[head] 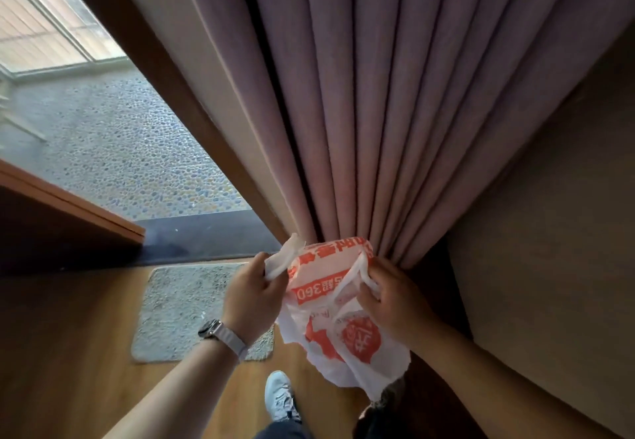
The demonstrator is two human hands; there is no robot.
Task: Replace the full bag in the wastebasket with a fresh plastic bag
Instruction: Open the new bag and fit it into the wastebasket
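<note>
White and orange plastic bag [330, 287] hangs in the air before the mauve curtain [360, 95], above the wooden floor [68, 370] and grey mat [178, 308], its handles pinched one in the left hand [252, 296] and one in the right hand [395, 297].

A single wide-angle view looks from the person's head, forward and steeply down. Both forearms reach in from the bottom edge, so the left hand [252, 296] and right hand [395, 296] sit close, low in the centre. Beyond them hang the curtain [360, 95] folds, with wooden floor [68, 387] and a shoe [280, 395] straight below.
</note>
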